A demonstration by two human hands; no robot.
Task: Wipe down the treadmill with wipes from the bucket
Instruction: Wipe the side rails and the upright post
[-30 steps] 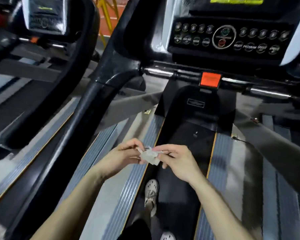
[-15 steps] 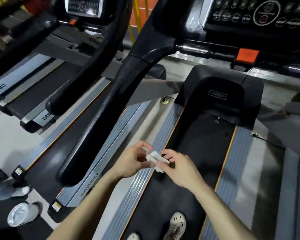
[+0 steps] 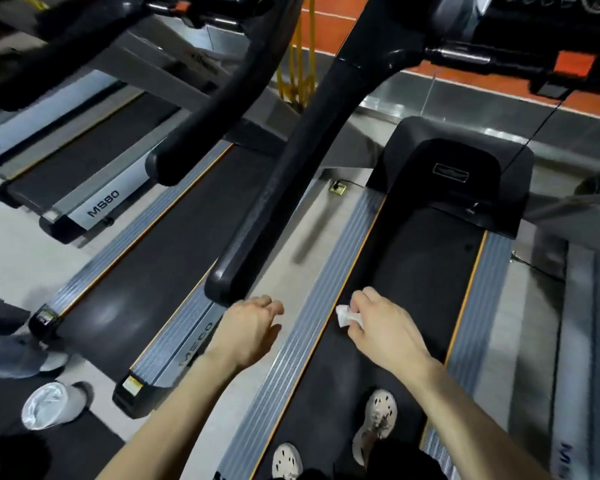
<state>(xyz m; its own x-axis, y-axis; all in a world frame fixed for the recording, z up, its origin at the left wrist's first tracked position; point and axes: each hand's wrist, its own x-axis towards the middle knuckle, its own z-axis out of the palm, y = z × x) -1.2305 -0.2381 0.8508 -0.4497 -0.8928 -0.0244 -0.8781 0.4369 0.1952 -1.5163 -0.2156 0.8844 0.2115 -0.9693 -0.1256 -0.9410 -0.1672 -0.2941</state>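
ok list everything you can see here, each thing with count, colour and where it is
wipe: 1, white, over the belt's left edge
belt: 1, black, under the person
handrail: 1, black, left of the belt
motor cover: 1, black, at the belt's far end
safety clip: 1, orange-red, top right
neighbouring treadmills: 2, black and grey, to the left
round container: 1, pale lining, on the floor lower left
straps: count unclear, yellow, by the far wall
another person's leg: 1, grey trousers, left edge
shoes: 2, pale, bottom of view
left grip: 1, bare hand, holds nothing, near the handrail's end
right grip: 1, bare hand, pinches the wipe
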